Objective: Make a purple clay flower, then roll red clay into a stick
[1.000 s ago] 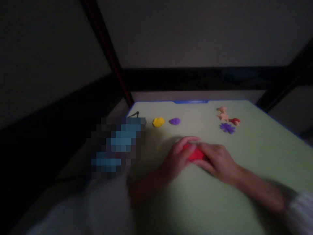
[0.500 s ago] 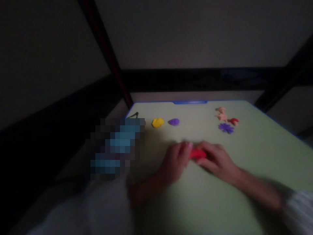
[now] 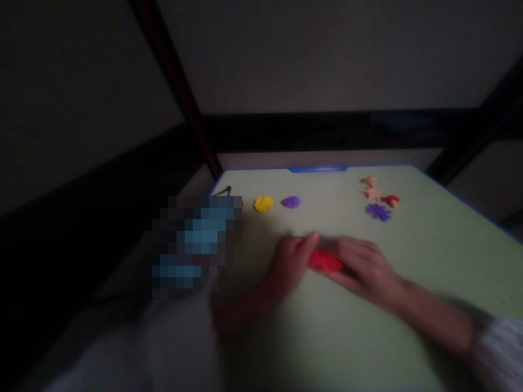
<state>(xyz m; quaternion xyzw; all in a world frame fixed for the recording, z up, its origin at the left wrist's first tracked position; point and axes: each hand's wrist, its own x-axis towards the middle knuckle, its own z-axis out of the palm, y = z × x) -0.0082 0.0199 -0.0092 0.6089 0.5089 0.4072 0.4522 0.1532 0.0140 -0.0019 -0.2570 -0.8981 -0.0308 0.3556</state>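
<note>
A lump of red modelling clay (image 3: pixel 326 262) is held between my two hands, over the near half of the pale board. My left hand (image 3: pixel 289 267) grips its left end, thumb on top. Around the right end close the fingers of my right hand (image 3: pixel 365 267), with the thumb beneath. Beyond my hands lie a yellow clay piece (image 3: pixel 263 204) and a purple clay piece (image 3: pixel 291 202). At the back right are a purple flower-shaped piece (image 3: pixel 378 212), a small mushroom shape with a red cap (image 3: pixel 393 201) and a peach-coloured figure (image 3: pixel 371 190).
The pale table board (image 3: pixel 327 348) has a blue rim and a blue handle (image 3: pixel 317 169) at its far edge. A blurred-out patch (image 3: pixel 200 239) covers the left side, with a dark thin frame (image 3: pixel 223 191) above it. A dark wall rail stands behind.
My right hand's fingers have shifted over the red clay, and its thumb reaches further under. The clay looks wider and has moved slightly down. The other pieces stay put.
</note>
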